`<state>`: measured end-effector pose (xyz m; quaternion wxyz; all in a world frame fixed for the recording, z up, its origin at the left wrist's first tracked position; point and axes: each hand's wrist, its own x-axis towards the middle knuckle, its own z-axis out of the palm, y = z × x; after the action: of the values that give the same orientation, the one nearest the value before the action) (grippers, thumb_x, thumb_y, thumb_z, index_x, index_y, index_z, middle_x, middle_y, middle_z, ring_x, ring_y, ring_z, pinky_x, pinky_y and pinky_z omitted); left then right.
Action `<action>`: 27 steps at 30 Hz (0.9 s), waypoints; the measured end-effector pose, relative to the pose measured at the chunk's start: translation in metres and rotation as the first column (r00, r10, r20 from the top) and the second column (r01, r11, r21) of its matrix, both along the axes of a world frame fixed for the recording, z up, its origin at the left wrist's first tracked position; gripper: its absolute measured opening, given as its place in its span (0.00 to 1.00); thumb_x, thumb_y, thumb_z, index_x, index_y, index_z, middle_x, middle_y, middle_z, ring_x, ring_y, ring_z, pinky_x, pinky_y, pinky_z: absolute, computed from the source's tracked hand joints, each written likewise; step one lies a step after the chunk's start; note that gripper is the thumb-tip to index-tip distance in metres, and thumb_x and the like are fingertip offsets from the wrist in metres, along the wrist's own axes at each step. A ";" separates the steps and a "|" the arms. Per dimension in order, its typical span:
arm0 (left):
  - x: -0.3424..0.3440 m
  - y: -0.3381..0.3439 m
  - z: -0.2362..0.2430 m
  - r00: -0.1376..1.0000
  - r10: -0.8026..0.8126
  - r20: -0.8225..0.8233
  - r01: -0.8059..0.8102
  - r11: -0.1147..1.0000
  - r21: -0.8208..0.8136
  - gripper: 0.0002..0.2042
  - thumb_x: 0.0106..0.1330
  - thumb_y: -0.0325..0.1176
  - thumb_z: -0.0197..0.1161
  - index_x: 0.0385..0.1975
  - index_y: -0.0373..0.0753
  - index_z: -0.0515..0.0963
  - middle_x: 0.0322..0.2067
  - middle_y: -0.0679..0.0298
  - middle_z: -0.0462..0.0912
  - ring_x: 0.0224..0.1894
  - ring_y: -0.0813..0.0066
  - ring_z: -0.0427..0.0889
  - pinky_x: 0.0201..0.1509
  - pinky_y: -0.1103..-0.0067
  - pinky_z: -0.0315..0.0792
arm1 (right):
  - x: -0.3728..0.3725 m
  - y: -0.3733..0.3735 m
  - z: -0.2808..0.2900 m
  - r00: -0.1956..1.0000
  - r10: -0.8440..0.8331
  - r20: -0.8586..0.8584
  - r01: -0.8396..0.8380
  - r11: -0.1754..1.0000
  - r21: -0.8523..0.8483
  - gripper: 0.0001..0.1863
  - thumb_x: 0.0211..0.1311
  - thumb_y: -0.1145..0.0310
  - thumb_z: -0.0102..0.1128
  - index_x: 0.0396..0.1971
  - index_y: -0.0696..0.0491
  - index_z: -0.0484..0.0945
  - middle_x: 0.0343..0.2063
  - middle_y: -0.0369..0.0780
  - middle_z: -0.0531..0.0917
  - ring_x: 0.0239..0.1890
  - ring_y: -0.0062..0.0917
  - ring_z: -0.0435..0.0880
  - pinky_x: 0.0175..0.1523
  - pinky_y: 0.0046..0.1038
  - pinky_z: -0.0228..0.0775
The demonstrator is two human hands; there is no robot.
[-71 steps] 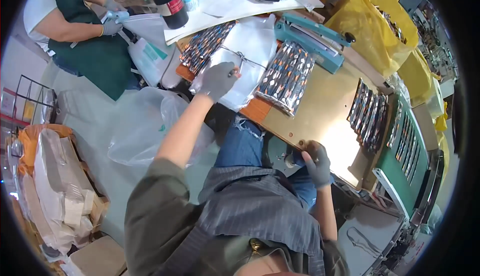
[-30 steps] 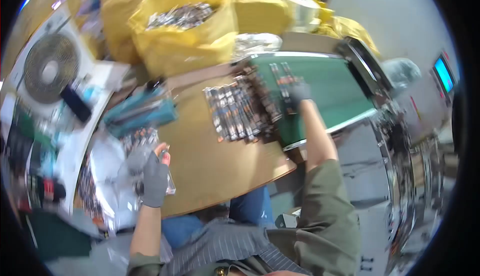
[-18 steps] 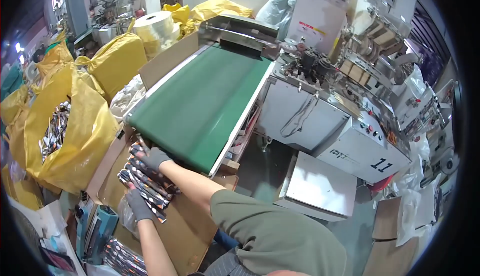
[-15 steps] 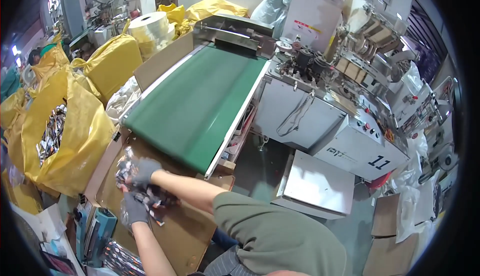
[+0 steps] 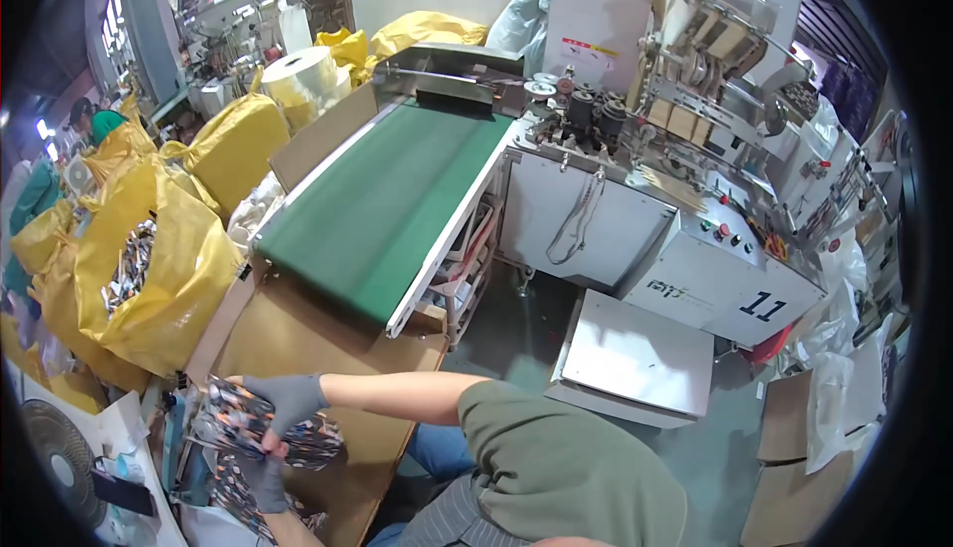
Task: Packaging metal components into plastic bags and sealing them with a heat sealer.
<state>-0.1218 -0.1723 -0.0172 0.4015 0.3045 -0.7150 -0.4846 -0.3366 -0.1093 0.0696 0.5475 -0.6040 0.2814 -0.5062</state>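
- A bundle of slim packets [image 5: 317, 443] is grasped by both gloved hands: it is clasped from the far side by the fingers of the right hand [image 5: 288, 403] and steadied from the near side by the left hand [image 5: 266, 482], whose fingers are partly hidden.
- The bundle's ends are seen to jut out left and right of the fingers; its long axis appears to be laid crosswise, the right end slanted toward the body. Whether it is lifted clear of the tan board [image 5: 283, 339] cannot be told.
- A second batch of packets [image 5: 228, 492] is found just left of the left fingers, that hand being the nearer.
- The green belt [image 5: 387, 209] is set beyond the fingers, well apart, the right hand being nearer.
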 end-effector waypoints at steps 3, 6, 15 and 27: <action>0.017 0.006 -0.024 0.999 -0.013 0.037 -0.003 0.917 0.398 0.32 0.45 0.22 0.69 0.54 0.34 0.64 0.44 0.60 0.74 0.39 0.72 0.77 0.42 0.78 0.75 | 0.013 0.006 -0.028 0.965 -0.206 -0.165 0.157 0.950 -0.269 0.52 0.32 0.66 0.75 0.62 0.56 0.54 0.46 0.42 0.75 0.47 0.25 0.75 0.54 0.30 0.67; 0.014 0.024 -0.042 0.999 -0.006 0.050 0.001 0.995 0.102 0.33 0.48 0.21 0.66 0.57 0.36 0.61 0.50 0.58 0.71 0.45 0.69 0.75 0.48 0.76 0.73 | 0.055 0.026 -0.025 0.814 -0.580 0.019 0.464 0.630 -0.623 0.50 0.33 0.69 0.74 0.61 0.57 0.56 0.37 0.40 0.79 0.32 0.25 0.81 0.41 0.24 0.73; 0.007 0.148 -0.008 0.594 -0.254 -0.763 0.710 0.611 0.350 0.38 0.54 0.57 0.63 0.61 0.47 0.55 0.56 0.64 0.62 0.57 0.65 0.63 0.64 0.71 0.57 | 0.068 0.048 -0.001 0.935 0.314 -0.166 -0.304 0.949 0.087 0.26 0.46 0.69 0.65 0.46 0.61 0.71 0.40 0.44 0.78 0.48 0.24 0.75 0.49 0.24 0.69; -0.001 0.171 0.129 0.996 -0.013 0.089 0.012 1.000 0.005 0.18 0.69 0.36 0.44 0.52 0.34 0.69 0.27 0.65 0.75 0.33 0.73 0.76 0.31 0.81 0.70 | 0.096 -0.007 -0.133 0.969 0.239 -0.059 -0.237 0.970 0.048 0.13 0.56 0.68 0.56 0.41 0.56 0.77 0.29 0.34 0.80 0.29 0.18 0.77 0.37 0.19 0.70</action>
<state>-0.1231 -0.0015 0.1120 0.3656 0.3221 -0.7328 -0.4749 -0.2405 -0.1162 -0.0631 0.6069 -0.6382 0.2347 -0.4114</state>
